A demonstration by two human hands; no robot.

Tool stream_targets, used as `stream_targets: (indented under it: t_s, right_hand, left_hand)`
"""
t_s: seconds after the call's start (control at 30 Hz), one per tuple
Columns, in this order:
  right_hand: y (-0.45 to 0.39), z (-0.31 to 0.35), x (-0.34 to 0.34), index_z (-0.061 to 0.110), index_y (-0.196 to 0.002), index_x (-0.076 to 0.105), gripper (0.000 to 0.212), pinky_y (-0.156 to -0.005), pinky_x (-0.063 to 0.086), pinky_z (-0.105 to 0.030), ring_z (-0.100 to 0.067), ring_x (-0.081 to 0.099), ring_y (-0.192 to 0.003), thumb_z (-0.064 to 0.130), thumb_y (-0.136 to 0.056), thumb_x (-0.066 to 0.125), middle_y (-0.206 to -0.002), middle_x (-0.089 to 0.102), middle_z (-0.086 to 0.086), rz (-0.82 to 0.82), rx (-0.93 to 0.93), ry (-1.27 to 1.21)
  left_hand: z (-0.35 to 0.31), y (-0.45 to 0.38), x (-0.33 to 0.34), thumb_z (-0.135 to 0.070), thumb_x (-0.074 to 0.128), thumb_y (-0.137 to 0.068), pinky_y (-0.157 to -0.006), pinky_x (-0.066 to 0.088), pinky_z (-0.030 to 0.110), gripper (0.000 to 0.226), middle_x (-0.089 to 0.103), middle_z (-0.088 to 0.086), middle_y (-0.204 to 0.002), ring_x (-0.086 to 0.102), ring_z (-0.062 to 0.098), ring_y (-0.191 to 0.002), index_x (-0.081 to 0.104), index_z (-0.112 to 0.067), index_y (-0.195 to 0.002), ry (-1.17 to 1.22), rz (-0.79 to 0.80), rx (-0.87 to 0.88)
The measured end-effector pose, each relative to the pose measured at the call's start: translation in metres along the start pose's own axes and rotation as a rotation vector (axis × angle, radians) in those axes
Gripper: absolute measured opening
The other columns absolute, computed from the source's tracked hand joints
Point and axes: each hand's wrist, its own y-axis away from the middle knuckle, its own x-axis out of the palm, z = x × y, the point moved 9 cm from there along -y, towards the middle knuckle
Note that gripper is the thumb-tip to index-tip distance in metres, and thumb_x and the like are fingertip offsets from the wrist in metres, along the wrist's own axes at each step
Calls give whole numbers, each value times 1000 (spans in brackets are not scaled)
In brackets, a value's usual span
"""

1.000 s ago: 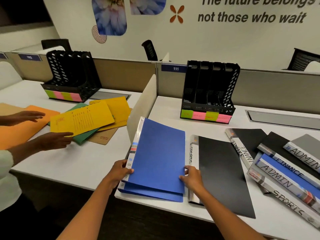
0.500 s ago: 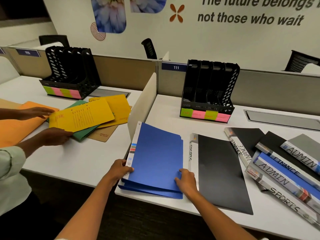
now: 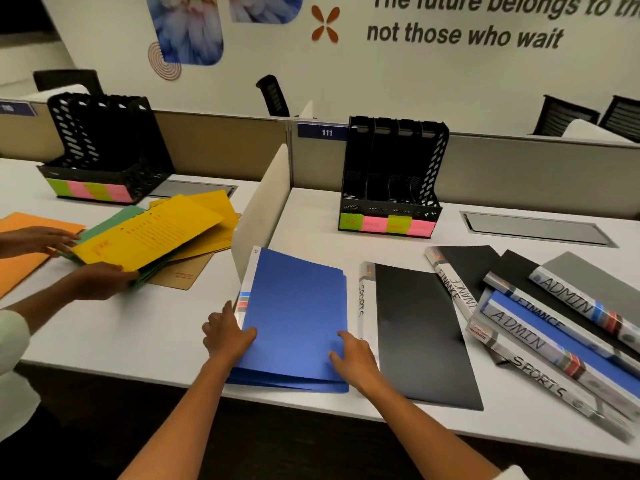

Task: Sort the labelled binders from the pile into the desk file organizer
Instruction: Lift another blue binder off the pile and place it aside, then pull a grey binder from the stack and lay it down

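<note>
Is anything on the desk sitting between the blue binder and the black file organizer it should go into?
Nothing visible: bare desk lies between the blue binder and the file organizer. Left hand and right hand are already on it.

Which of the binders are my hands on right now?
The blue binder at the desk's front edge; the black SPORTS binder beside it lies untouched.

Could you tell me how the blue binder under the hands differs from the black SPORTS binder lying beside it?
The blue binder is held at both sides, left hand at its spine and right hand on its cover; the black SPORTS binder lies untouched. The blue binder sits on more blue covers; the black one lies directly on the desk. Its spine reads SPORTS; the blue spine's label is unreadable. Both lie flat with pale spines to the left.
</note>
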Motion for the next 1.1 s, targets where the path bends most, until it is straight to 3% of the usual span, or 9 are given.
stream_targets:
  t_s: [0.1,0.2,0.33,0.6,0.77,1.0,1.1]
  right_hand:
    - [1,2,-23,25,-145,36,53,-105,41,-37,-22,38,-135,37,-96,53,-147,43,0,-123,-55,-24]
    - [4,-5,-54,26,-144,36,52,-103,41,-36,-18,33,-137,40,-96,52,-147,42,3,-262,-81,-23]
    - [7,-30,-94,26,-145,34,57,-107,38,-37,-18,25,-141,44,-95,52,-153,34,3,-375,-71,12]
    - [30,-114,-171,25,-149,30,67,-114,27,-40,-25,26,-143,53,-92,52,-156,28,-4,-561,114,117]
    - [60,-161,-212,24,-147,32,68,-110,32,-45,-27,32,-138,51,-89,57,-152,34,-6,-668,225,129]
    - [89,-236,-255,24,-148,29,68,-116,25,-45,-28,21,-145,50,-92,54,-158,24,-6,-707,408,87]
    - [95,-266,-279,24,-149,29,67,-114,28,-45,-27,23,-144,49,-92,55,-157,25,-6,-730,429,57]
  left_hand:
    - [-35,7,-6,-26,75,-78,-97,41,53,75,41,22,-139,37,41,-126,37,-10,-142,-2,-171,154]
    - [-75,18,11,-22,74,-78,-100,38,55,70,39,22,-143,36,41,-131,44,-7,-140,-25,-197,343]
    - [-117,36,58,-31,70,-84,-114,26,55,71,28,17,-153,22,36,-144,38,-11,-145,-15,-58,477]
    - [-209,84,129,-42,63,-89,-120,11,48,73,15,9,-161,6,30,-150,30,-18,-150,1,125,691]
    - [-261,114,162,-43,61,-89,-120,13,46,71,17,8,-161,8,28,-150,32,-20,-149,2,204,812]
    - [-319,147,214,-46,61,-89,-120,17,49,71,18,8,-160,10,29,-149,33,-20,-149,-31,288,878]
    - [-345,160,237,-47,60,-89,-120,16,48,72,18,8,-161,9,28,-149,32,-21,-150,-36,328,883]
